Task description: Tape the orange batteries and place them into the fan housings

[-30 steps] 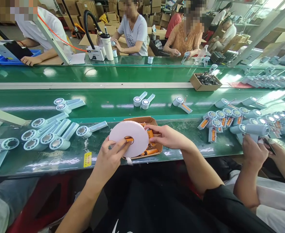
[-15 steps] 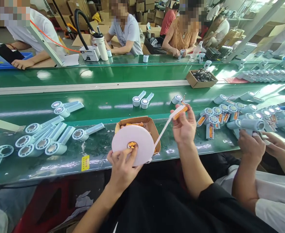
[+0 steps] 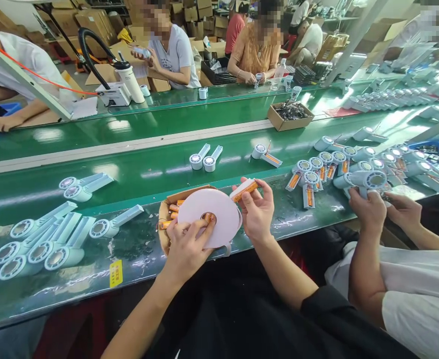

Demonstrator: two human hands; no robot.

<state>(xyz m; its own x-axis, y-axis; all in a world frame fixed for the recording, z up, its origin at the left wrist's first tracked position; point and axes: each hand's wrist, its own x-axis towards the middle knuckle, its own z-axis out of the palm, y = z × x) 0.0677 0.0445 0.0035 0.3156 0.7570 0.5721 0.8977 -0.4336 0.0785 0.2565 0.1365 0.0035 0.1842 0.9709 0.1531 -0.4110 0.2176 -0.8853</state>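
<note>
My left hand grips a white roll of tape at its core, with fingers in the centre hole. In my right hand is an orange battery with a white strip of tape along its upper side. The battery is close to the right edge of the roll. Behind and left of the roll stands a cardboard box with several orange batteries in it; the roll covers part of the box.
Light blue fan housings lie in a group at the left; more, some with orange batteries, are at the right. Two housings lie on the green belt. A co-worker's hands hold a housing at my right. A small box stands farther back.
My right hand has drawn in toward the roll with the battery; the stretched tape between them no longer shows. The camera view has turned to the right. A person opposite has raised an object.
</note>
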